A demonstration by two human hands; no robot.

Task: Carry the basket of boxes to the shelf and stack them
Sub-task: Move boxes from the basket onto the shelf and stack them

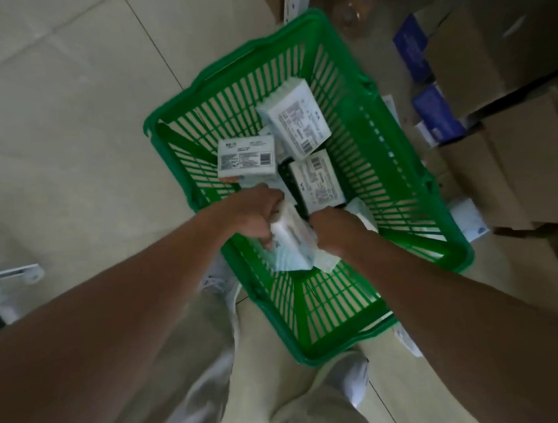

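Head view, looking straight down: nearest us are our pale trousers and the near rim of the green basket, which sits on the tiled floor against our legs. Just beyond, both hands meet over its near half. Our left hand and right hand are closed from either side on a small bundle of white boxes, fingers curled round it, apparently so that several come out together. Further in, loose boxes lie on the basket floor at odd angles: one near the left wall, one toward the right wall, and a larger one propped up beyond them. Past the far right edge stand brown cartons and blue packets, likely the shelf area, so stacking seems to be under way.
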